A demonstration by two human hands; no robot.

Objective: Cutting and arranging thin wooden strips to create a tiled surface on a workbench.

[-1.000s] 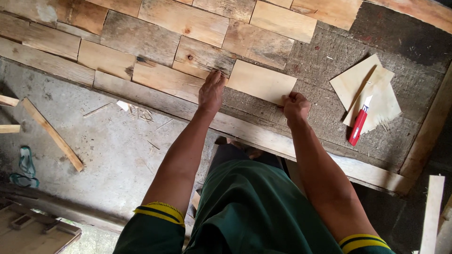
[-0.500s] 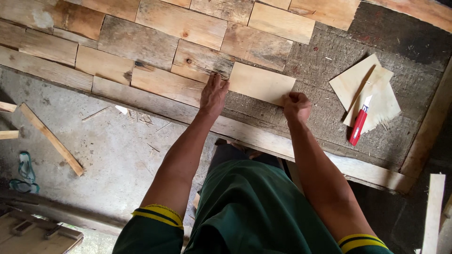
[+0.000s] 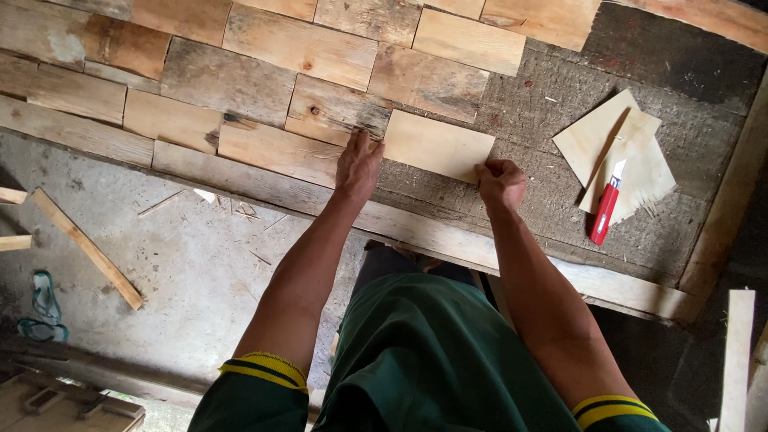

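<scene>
Seen from above, a person in green clothing with yellow-banded sleeves leans over a dark panel (image 3: 560, 112) that is partly covered with rows of wooden tiles (image 3: 296, 48). A pale rectangular tile (image 3: 436, 144) lies flat on the bare part of the panel, its left end butting against the laid tiles and its long edge running slightly downhill to the right. The left hand (image 3: 358, 164) rests palm down at the tile's lower left corner, fingers held close together and pressing where the pale tile meets its neighbour. The right hand (image 3: 502, 182) is curled at the lower right corner, fingers bent in against the tile's edge; whether it pinches the edge or only pushes against it cannot be told. To the right, well apart from the hands, two thin pale wood sheets (image 3: 596, 132) lie overlapped on the panel, and a red utility knife (image 3: 605, 212) rests across their lower edge. A long plank (image 3: 448, 236) borders the panel's near side. On the concrete floor (image 3: 184, 264) to the left lie a loose wooden stick (image 3: 86, 248), scattered shavings and a green cord (image 3: 44, 308).
</scene>
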